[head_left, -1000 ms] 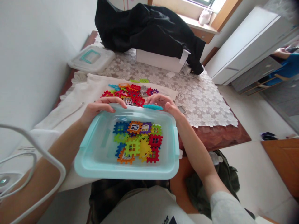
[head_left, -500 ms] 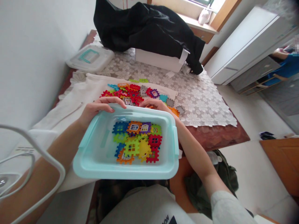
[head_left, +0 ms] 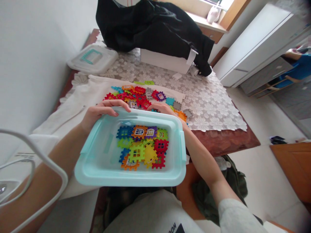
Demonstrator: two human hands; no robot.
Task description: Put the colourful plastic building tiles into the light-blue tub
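Observation:
Both hands hold the far rim of a pale turquoise plastic tub, which tilts over my lap. My left hand curls over the rim at its left end. My right hand sits lower, its fingers partly hidden behind the rim. Inside the tub lie interlocking plastic waffle blocks in several colours, some with little window frames. A looser pile of similar blocks lies on a white cloth just beyond my hands. Further pieces are scattered to the right of my right hand.
A translucent lid with a turquoise handle lies at the far left of the bed. A white box under black fabric stands behind the blocks. A white cable crosses my left forearm. A person in blue sits at far right.
The teal block on the tub's rim has gone. My right hand has slid down behind the rim, showing more scattered blocks. The tub has shifted slightly left.

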